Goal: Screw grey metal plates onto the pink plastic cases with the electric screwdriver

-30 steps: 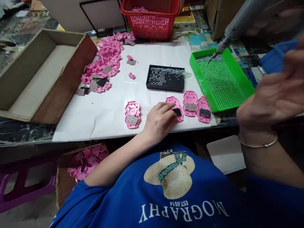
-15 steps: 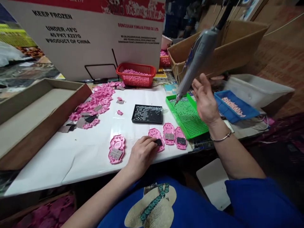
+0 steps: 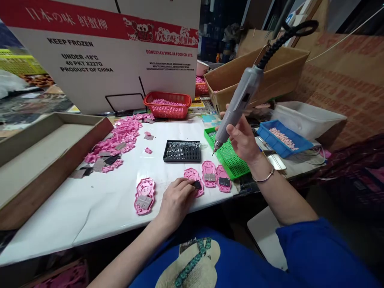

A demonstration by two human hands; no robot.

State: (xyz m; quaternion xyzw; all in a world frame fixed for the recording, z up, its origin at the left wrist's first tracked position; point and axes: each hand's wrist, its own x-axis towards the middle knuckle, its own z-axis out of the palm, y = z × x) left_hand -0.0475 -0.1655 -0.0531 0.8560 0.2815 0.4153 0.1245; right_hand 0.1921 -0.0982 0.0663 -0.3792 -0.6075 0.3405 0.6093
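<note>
My left hand (image 3: 177, 200) rests on the white table, its fingers closed at the left edge of a pink plastic casing (image 3: 189, 174) with a small black plate in it. My right hand (image 3: 244, 140) is wrapped around a grey electric screwdriver (image 3: 237, 106), thumb in front and fingertips showing behind its far side. The screwdriver's bit points down and left, above the table. To the right of the held casing lie a pink casing with a grey plate (image 3: 209, 168) and another with a black plate (image 3: 223, 174). One more pink casing (image 3: 145, 188) lies left of my left hand.
A black screw tray (image 3: 182, 160) sits mid-table, left of a green perforated tray (image 3: 240, 171). Behind are a red basket (image 3: 168, 111) and a heap of pink parts (image 3: 126, 130). A cardboard tray (image 3: 81, 148) stands left; a blue bin (image 3: 280, 148) lies right.
My right hand has gone from open beside the screwdriver to closed around it. The screwdriver has tilted and its tip has shifted left and down. My left hand stays at the casing.
</note>
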